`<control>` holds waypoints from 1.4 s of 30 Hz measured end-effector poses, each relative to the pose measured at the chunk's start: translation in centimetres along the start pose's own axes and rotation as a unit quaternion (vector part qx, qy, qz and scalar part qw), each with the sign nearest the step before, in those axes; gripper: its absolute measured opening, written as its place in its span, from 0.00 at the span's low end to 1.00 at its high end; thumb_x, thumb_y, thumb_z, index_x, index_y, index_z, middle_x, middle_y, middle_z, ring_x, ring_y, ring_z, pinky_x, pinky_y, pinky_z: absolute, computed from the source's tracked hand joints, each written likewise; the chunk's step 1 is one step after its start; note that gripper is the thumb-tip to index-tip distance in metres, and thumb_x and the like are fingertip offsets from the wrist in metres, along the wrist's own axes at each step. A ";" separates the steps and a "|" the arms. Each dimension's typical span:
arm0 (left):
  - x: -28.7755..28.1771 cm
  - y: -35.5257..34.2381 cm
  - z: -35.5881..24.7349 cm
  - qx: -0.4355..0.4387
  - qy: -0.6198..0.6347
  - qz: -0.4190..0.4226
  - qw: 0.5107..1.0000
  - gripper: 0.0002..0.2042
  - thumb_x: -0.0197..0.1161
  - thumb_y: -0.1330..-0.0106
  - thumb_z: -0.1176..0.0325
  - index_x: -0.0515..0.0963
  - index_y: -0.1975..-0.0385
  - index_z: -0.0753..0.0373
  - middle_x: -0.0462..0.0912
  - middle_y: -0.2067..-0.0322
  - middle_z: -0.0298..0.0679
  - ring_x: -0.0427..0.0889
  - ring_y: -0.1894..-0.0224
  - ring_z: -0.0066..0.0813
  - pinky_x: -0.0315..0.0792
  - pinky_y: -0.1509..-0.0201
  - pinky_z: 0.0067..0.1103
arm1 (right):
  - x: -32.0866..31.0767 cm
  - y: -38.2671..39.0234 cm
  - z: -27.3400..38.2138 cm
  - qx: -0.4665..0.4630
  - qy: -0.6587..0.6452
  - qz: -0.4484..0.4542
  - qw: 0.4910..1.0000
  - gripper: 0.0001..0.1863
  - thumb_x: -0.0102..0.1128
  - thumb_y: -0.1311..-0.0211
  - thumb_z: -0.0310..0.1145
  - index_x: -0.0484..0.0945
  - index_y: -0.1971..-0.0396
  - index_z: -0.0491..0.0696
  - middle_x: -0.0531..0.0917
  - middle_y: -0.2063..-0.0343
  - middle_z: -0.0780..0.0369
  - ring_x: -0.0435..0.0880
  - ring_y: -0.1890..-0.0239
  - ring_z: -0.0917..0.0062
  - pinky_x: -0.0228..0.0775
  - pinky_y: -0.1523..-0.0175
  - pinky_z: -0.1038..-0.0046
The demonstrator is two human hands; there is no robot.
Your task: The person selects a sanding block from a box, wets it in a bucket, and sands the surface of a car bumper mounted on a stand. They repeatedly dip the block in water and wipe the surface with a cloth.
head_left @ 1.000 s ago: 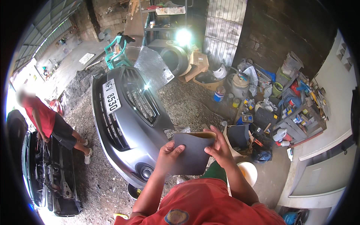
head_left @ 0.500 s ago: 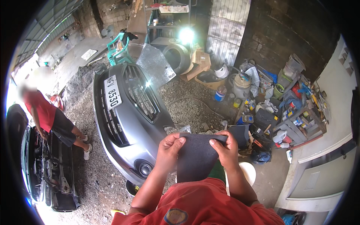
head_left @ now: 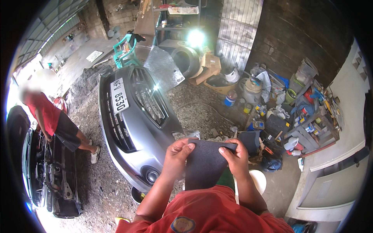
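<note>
A dark grey, thin flexible sheet [head_left: 204,165], which looks like sandpaper, hangs in front of my red shirt. My left hand [head_left: 178,155] pinches its upper left corner between thumb and fingers. At the upper right edge, my right hand [head_left: 236,155] grips it the same way, and the top edge there is folded over. Just beyond my left hand stands a silver car bumper [head_left: 155,138] with a black grille and a white licence plate [head_left: 119,95]. The bumper is apart from the sheet and from both hands.
A person in a red shirt [head_left: 46,114] stands at left over a black car front part [head_left: 58,178]. Behind the bumper are a green plastic chair [head_left: 126,52], a tire [head_left: 185,62] and a cardboard box [head_left: 210,64]. Cans and tools crowd a grey shelf [head_left: 314,134] at right.
The view has shifted slightly, so the surroundings sit a little farther right. Both hands keep their pinch on the sheet. The other person's hand and legs have moved slightly.
</note>
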State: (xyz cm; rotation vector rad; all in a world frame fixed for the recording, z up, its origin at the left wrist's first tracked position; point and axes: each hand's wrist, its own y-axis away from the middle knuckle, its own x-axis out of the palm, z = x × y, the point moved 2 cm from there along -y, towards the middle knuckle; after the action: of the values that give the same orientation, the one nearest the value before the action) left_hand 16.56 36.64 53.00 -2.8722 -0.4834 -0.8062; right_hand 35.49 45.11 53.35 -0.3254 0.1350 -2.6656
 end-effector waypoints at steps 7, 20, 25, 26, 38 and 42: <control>-0.8 0.3 -0.4 -0.006 -0.008 -0.002 1.000 0.11 0.62 0.29 0.68 0.81 0.52 0.66 0.85 0.60 0.35 0.82 0.59 0.22 0.75 0.50 0.21 | 0.8 -0.2 -0.4 0.001 -0.008 0.004 1.000 0.13 0.66 0.38 0.20 0.74 0.56 0.40 0.82 0.64 0.63 0.80 0.61 0.85 0.74 0.54 0.81; -2.3 -0.3 -1.1 0.102 -0.181 -0.006 0.978 0.09 0.59 0.27 0.71 0.83 0.54 0.66 0.84 0.59 0.33 0.79 0.56 0.18 0.72 0.49 0.18 | 0.3 -1.2 -2.9 -0.033 0.038 -0.010 0.999 0.12 0.54 0.27 0.32 0.79 0.65 0.39 0.77 0.72 0.70 0.69 0.70 0.85 0.62 0.63 0.77; -3.0 -0.4 -1.1 0.068 -0.179 0.011 0.981 0.09 0.59 0.27 0.70 0.83 0.55 0.66 0.84 0.59 0.34 0.79 0.55 0.18 0.71 0.48 0.17 | -1.6 -0.8 -2.9 -0.026 0.280 -0.006 0.960 0.16 0.52 0.27 0.33 0.81 0.59 0.34 0.85 0.62 0.57 0.81 0.59 0.74 0.70 0.49 0.75; -3.0 -0.5 -1.2 0.069 -0.190 0.020 0.979 0.10 0.58 0.26 0.70 0.83 0.52 0.65 0.84 0.57 0.33 0.79 0.54 0.18 0.71 0.47 0.17 | -1.3 -1.1 -3.2 -0.036 0.235 -0.019 0.971 0.16 0.51 0.28 0.34 0.81 0.61 0.35 0.85 0.65 0.57 0.80 0.62 0.75 0.70 0.52 0.74; -4.0 -1.5 -1.7 0.035 -0.090 0.007 0.995 0.09 0.57 0.26 0.70 0.82 0.53 0.63 0.83 0.62 0.29 0.77 0.57 0.15 0.70 0.48 0.16 | -0.4 -0.5 -2.0 -0.118 0.242 0.100 0.958 0.23 0.55 0.30 0.41 0.68 0.83 0.43 0.67 0.87 0.62 0.66 0.81 0.76 0.54 0.72 0.68; -3.9 -1.5 -1.1 -0.002 -0.053 -0.003 0.999 0.08 0.57 0.26 0.70 0.81 0.54 0.63 0.82 0.62 0.29 0.77 0.58 0.15 0.71 0.49 0.16 | -0.5 -0.1 -2.7 -0.152 0.304 0.067 0.938 0.23 0.55 0.30 0.39 0.65 0.84 0.42 0.66 0.86 0.62 0.65 0.81 0.76 0.54 0.72 0.68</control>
State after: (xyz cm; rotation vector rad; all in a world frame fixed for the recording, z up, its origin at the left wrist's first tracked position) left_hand 12.41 36.82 51.94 -2.9301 -0.5027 -0.6589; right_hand 35.21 45.59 50.67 0.4150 0.7355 -2.5132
